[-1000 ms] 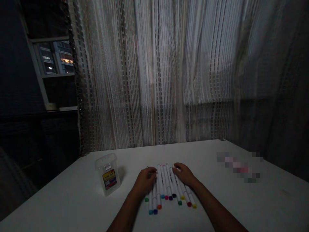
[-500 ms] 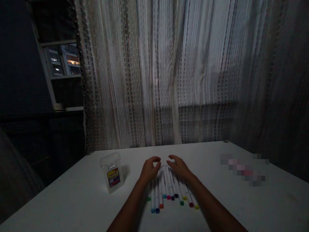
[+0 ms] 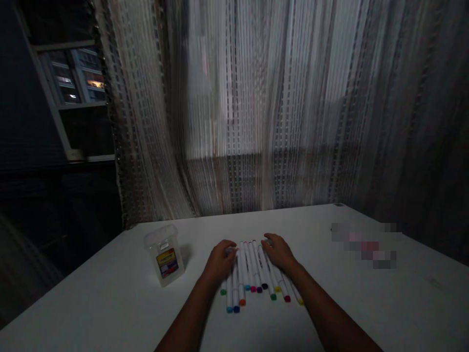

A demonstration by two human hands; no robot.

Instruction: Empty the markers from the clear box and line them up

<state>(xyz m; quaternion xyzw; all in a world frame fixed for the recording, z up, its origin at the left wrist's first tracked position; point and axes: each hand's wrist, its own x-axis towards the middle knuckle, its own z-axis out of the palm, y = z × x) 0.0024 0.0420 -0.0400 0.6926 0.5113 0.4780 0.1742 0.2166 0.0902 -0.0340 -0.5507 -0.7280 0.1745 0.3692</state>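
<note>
Several white markers (image 3: 252,274) with coloured caps lie side by side in a row on a white table (image 3: 110,303), caps toward me. My left hand (image 3: 220,261) rests flat on the left part of the row. My right hand (image 3: 278,253) lies on the right part, fingers spread over the barrels. Neither hand grips a marker. The markers in the middle show between the two hands.
A clear plastic marker case (image 3: 164,254) with a colourful label stands upright to the left of the markers. A blurred patch (image 3: 366,242) lies at the right of the table. A sheer curtain (image 3: 256,112) hangs behind the far edge, with a dark window (image 3: 73,78) at left.
Half a second ago both hands were lifted and drawn together over the far ends of the markers. Now they are lowered and spread apart on the row again. The view has shifted slightly.
</note>
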